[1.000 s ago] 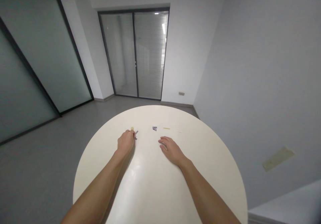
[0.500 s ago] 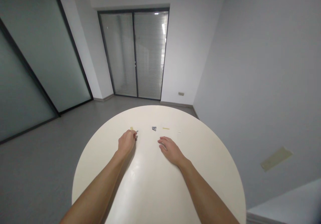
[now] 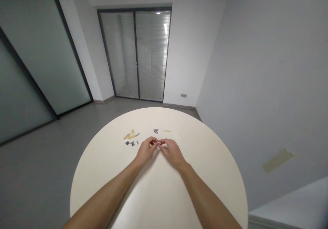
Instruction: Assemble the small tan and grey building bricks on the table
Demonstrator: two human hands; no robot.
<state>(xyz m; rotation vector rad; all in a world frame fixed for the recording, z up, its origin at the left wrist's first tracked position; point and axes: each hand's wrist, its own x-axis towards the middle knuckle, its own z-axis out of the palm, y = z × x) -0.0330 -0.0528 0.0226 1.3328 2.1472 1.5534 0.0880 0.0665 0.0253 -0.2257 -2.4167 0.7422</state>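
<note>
Right between the fingertips, that's where the action is: a small piece [image 3: 159, 143], pale where it peeks out, its shape too covered to call. It's near the middle of the bench [image 3: 217, 174]; whether it touches the top, I can't tell. Both hands are on it, the left hand [image 3: 147, 149] and the right hand [image 3: 174, 151] meeting tip to tip, thumb and fingers of each pinched in, as far as can be seen, on that one piece. This looks like fine two-handed work, turning or fitting a part, and the next move would call for a light, steady pinch from both sides; squeeze too hard and it could spring away.

Outward now! Far and left of the hands, a loose scatter: a yellow block [image 3: 132, 131], a yellow bar [image 3: 126, 136], a grey strip [image 3: 137, 134], and nearer, a dark square [image 3: 127, 143] beside some dark bits [image 3: 132, 143]. Straight beyond the hands, a cluster of purplish-grey pieces [image 3: 156, 131]; right of that, a slim yellow strip [image 3: 167, 131] lying flat, then thin white slivers [image 3: 180, 133], barely showing against the top. Past the far edge stands a glass door [image 3: 137, 54] with blinds.
</note>
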